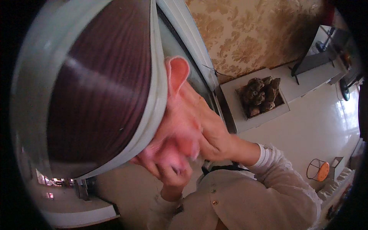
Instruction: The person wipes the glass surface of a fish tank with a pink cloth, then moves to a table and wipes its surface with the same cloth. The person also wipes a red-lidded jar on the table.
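Note:
A soft pink item, apparently a cloth [178, 72], is bunched between my hands, with a folded loop standing up at its upper end. My right hand [217, 129] grips it from the right, and the fingers are partly hidden in the folds. Lower down, my left hand [176, 176] has its fingers curled around the cloth's lower part, which is blurred. The cloth lies against or just in front of the pale rim of a dark wood-grain panel [106, 86] close to the camera; whether they touch, I cannot tell.
Behind the panel is a pale frame [189, 31] with glass. A low cabinet [304, 86] along the patterned wall bears a tray of rocks [260, 96] and a television [316, 54]. An orange-topped stool [323, 171] stands at the right, and a white ledge [86, 215] at the lower left.

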A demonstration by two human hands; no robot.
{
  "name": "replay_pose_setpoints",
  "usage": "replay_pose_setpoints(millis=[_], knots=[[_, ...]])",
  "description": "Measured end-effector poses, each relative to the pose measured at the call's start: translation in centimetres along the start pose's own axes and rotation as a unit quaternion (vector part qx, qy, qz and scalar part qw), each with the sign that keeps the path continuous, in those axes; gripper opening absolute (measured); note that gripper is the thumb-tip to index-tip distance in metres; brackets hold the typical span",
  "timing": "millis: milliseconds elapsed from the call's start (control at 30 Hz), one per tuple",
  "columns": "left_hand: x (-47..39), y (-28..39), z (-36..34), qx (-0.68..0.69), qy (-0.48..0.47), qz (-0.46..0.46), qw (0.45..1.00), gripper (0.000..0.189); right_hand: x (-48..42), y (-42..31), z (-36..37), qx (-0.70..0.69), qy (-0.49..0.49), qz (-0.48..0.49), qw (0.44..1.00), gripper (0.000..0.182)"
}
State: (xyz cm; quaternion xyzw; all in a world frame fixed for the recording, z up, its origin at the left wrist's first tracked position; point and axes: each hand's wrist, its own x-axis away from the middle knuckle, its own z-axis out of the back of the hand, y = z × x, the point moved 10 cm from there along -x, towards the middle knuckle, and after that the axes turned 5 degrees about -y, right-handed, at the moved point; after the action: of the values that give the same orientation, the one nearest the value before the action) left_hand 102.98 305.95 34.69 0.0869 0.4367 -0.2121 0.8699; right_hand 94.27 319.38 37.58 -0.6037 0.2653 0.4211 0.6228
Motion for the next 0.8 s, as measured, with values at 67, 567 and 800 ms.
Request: replay_pose_setpoints(millis=[67, 567, 800], knots=[[-2.0, 1.1, -0.2, -0.018, -0.017, -0.004, 1.0, 0.062, 1.8, 1.7, -0.3, -0.018, 0.039, -0.042, 0.998, 0.055], [-3.1, 2.8, -1.7, -0.021, -0.021, -0.059, 0.998, 0.058, 5.4, 5.7, -0.3, -0.1, 0.032, -0.111, 0.988, 0.06], [-1.9, 1.7, -1.0, 0.052, 0.04, -0.052, 0.996, 0.036, 0.7, -0.4, -1.1, 0.044, -0.003, -0.056, 0.997, 0.058]])
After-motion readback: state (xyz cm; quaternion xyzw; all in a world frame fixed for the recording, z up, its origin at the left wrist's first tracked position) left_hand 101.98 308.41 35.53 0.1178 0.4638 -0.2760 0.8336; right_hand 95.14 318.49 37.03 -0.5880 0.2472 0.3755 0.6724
